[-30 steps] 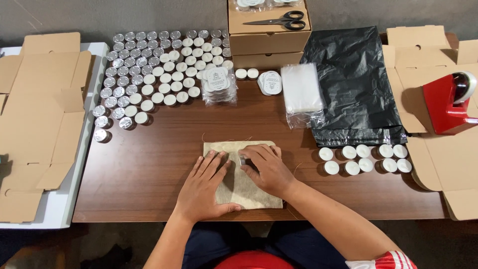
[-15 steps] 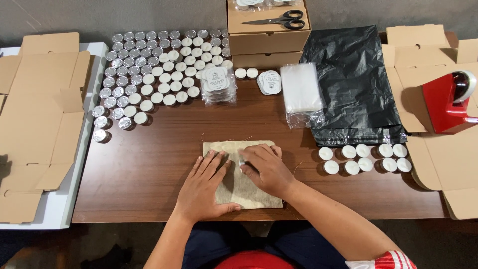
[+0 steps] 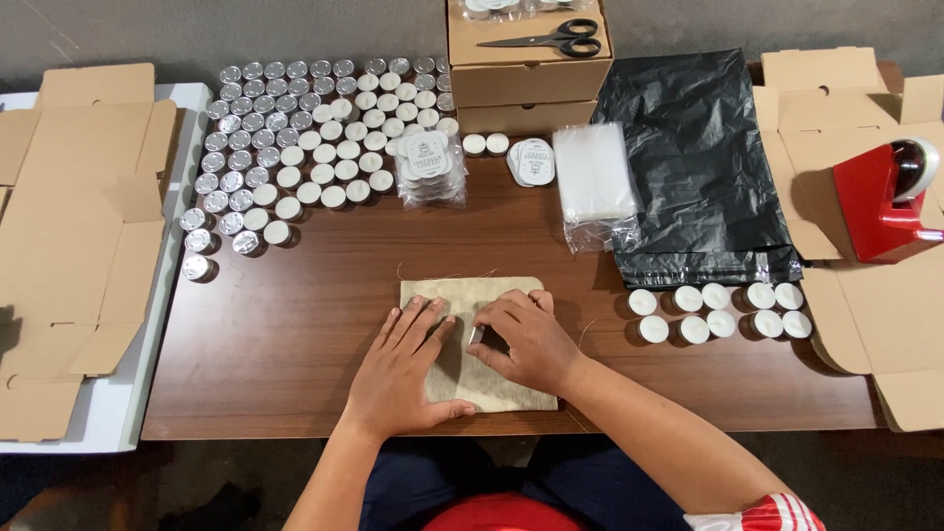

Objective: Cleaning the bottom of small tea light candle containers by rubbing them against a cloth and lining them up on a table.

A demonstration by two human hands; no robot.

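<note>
From the head view, almost nothing has shifted across the last second: both hands stay planted on the small beige cloth pouch (image 3: 472, 339), which lies flat at the near edge of the brown wooden table (image 3: 295, 334), so the work on the pouch looks to be in a pressing or smoothing stage rather than finished. The left hand (image 3: 403, 369) lies palm-down with its fingers spread wide over the pouch's left half; the right hand (image 3: 521, 339) is curled, fingertips bent down against the cloth around a small dark spot (whether it pinches something there, I cannot tell). The pouch is coarse, woven, burlap-like, with loose threads at its top corners. Beyond it stand rows of round tealight candles (image 3: 315, 138), white wax in shiny metal cups, and two short rows of more tealights (image 3: 718, 310) to the right. Near these are a stack of clear plastic bags (image 3: 593, 177), glossy black plastic sheets (image 3: 698, 167), a red tape dispenser (image 3: 880, 202), scissors (image 3: 551, 39) on a brown cardboard box (image 3: 526, 84), and flat unfolded cartons (image 3: 69, 246) at the left.
</note>
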